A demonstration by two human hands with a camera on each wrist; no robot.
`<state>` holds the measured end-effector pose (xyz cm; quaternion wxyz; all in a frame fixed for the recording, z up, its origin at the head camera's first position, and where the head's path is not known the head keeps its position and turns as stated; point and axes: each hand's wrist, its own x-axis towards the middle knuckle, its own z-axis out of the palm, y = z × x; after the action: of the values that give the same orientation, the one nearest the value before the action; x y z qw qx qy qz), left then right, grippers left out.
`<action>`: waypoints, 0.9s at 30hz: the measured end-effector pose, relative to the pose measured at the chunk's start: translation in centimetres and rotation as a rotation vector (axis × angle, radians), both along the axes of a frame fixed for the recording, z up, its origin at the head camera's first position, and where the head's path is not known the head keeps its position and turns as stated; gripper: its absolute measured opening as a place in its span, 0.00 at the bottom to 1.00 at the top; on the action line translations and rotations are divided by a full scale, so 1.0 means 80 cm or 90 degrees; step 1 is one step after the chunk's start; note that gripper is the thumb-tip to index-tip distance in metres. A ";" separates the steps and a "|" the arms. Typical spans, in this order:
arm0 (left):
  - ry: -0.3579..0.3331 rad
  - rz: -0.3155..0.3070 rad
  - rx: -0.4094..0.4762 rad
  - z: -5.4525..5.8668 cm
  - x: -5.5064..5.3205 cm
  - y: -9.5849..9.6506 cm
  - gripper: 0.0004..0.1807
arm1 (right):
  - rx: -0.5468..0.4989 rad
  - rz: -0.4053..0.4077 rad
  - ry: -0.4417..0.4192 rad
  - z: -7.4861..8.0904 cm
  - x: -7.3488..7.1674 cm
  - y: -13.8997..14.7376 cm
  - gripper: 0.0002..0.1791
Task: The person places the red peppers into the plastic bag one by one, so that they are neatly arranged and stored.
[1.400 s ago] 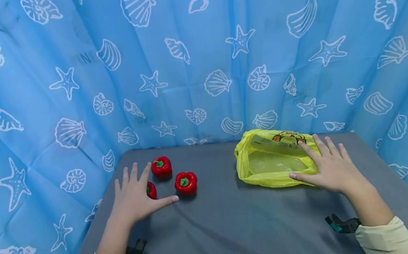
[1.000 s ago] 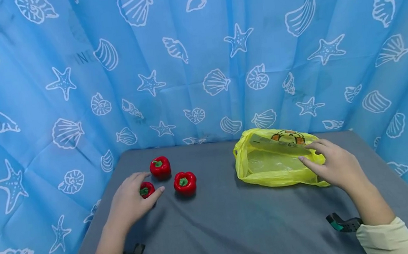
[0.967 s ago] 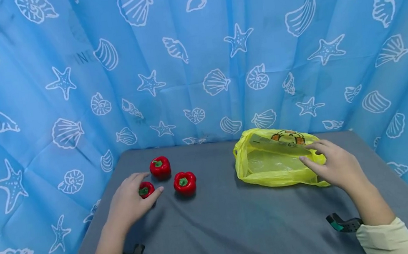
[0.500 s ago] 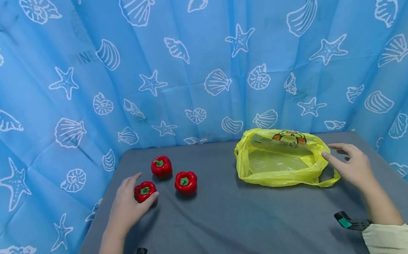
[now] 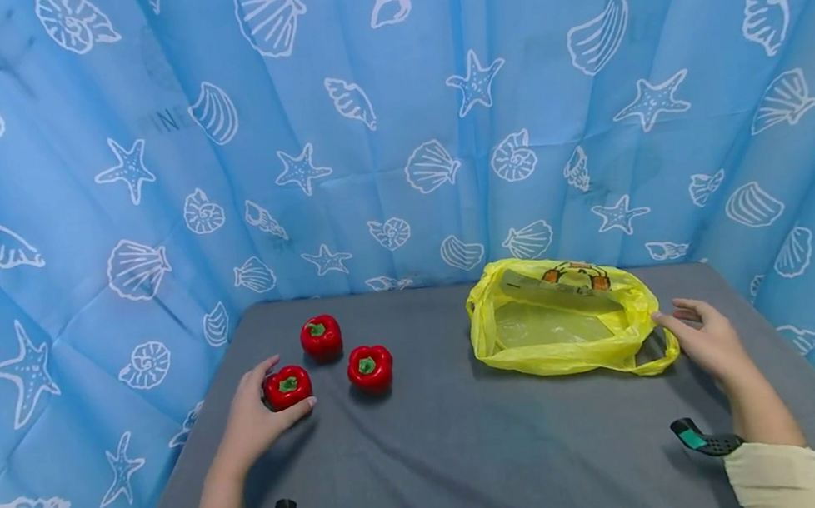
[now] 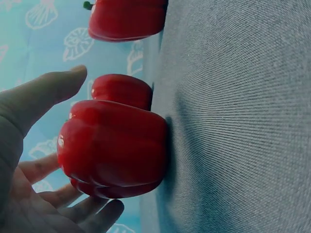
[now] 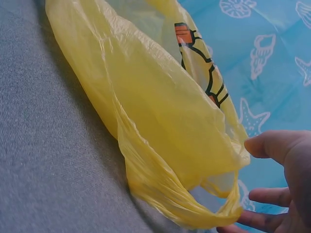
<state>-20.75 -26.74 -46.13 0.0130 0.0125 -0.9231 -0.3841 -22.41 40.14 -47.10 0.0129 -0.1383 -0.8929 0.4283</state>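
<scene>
Around the nearest red bell pepper (image 5: pixel 288 387) my left hand (image 5: pixel 251 418) is spread, thumb on the near side and fingers on the far side. The left wrist view shows that pepper (image 6: pixel 114 148) standing on the cloth, with the thumb (image 6: pixel 46 94) apart from it and the fingertips beside or behind it. A yellow plastic bag (image 5: pixel 555 357) lies at the right with its mouth gaping. At its right end is my right hand (image 5: pixel 715 340). In the right wrist view the thumb tip (image 7: pixel 260 145) touches the bag's edge, and the other fingers are near the handle loop (image 7: pixel 170 199).
Two more red bell peppers stand close by, one at the back (image 5: pixel 321 338) and one to the right (image 5: pixel 371 369). A grey cloth (image 5: pixel 445 451) covers the table. Behind it hangs a blue curtain (image 5: pixel 388 80) with white shell prints.
Both hands were held spread above the table. The left came down around the nearest pepper, which now shows more fully. The right moved off the bag's opening to its right end, uncovering the handle.
</scene>
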 end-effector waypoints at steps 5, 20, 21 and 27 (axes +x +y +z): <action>-0.015 0.000 0.000 -0.001 -0.003 -0.002 0.57 | -0.023 0.025 -0.003 -0.005 -0.005 -0.001 0.52; -0.032 -0.007 0.008 -0.013 -0.007 -0.008 0.47 | -0.042 0.014 -0.006 -0.010 -0.007 -0.004 0.49; -0.032 -0.005 0.010 -0.013 -0.007 -0.008 0.47 | -0.045 0.012 -0.009 -0.010 -0.008 -0.005 0.49; -0.039 0.008 0.020 -0.013 -0.003 -0.004 0.47 | -0.062 0.008 -0.025 -0.012 -0.011 -0.005 0.51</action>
<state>-20.98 -27.07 -47.13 -0.0132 0.0303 -0.9169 -0.3978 -23.30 39.74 -48.08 -0.0138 -0.1417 -0.8719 0.4685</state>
